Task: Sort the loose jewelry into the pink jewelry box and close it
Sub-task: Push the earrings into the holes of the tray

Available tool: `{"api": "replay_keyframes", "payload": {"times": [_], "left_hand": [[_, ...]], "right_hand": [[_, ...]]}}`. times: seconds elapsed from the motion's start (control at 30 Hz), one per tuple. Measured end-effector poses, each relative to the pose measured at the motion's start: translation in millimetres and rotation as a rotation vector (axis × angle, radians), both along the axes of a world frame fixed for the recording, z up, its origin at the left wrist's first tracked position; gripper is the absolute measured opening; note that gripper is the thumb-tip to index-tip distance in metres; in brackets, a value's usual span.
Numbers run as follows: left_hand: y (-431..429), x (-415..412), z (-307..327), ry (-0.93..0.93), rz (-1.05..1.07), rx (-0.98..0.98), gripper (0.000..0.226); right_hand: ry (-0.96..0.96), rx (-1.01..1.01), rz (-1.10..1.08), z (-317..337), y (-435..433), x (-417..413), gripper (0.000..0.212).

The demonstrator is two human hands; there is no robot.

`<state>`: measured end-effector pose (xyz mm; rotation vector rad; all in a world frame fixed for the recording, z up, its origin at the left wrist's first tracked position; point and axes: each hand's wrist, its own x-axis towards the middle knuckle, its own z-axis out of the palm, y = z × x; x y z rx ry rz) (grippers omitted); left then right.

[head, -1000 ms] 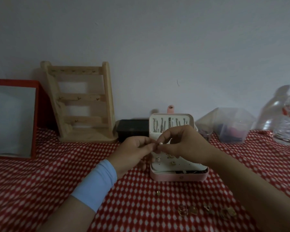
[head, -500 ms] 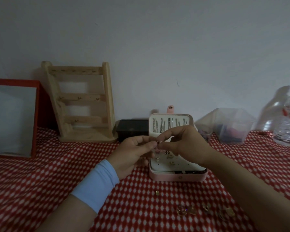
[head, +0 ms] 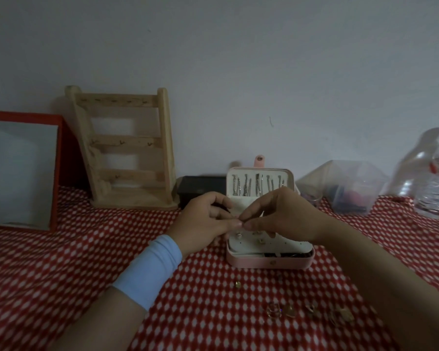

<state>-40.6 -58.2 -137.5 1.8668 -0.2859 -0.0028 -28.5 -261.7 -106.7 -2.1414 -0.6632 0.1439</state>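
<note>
The pink jewelry box [head: 269, 262] stands open in the middle of the table, its lid [head: 260, 182] upright with several silver pieces hanging inside. Small studs sit on its white insert [head: 289, 245]. My left hand [head: 203, 224] and my right hand [head: 281, 216] meet fingertip to fingertip over the box's left rear corner, pinching a tiny earring that is mostly hidden. Loose jewelry lies in front on the cloth: one small gold stud [head: 238, 284] and a row of rings and earrings [head: 307, 311].
A wooden jewelry stand [head: 127, 148] and a red-framed mirror [head: 20, 171] stand at the back left. A black box [head: 200, 188] sits behind the hands. Clear plastic containers [head: 350, 188] and a water bottle [head: 436, 183] are at the back right.
Both hands stayed pinched together and dropped slightly toward the box insert. The left fingers have spread a little. The loose jewelry has not moved.
</note>
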Motion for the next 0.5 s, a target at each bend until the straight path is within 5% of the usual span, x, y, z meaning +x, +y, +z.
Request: {"api": "replay_keyframes", "payload": {"times": [0.2,0.37,0.5], "left_hand": [[2.0,-0.6,-0.5,0.006,-0.01,0.02,0.02],[9.2,6.4,-9.0,-0.195,0.016,0.396,0.016],[7.0,7.5,-17.3,-0.214,-0.038,0.518,0.017]], "right_hand": [[-0.21,-0.171,-0.002,-4.3,0.5,-2.2,0.012],[-0.331,-0.437,0.058,-6.6,1.9,-3.6,0.016],[-0.402,-0.532,0.089,-10.8,7.3,-1.9,0.018]]}}
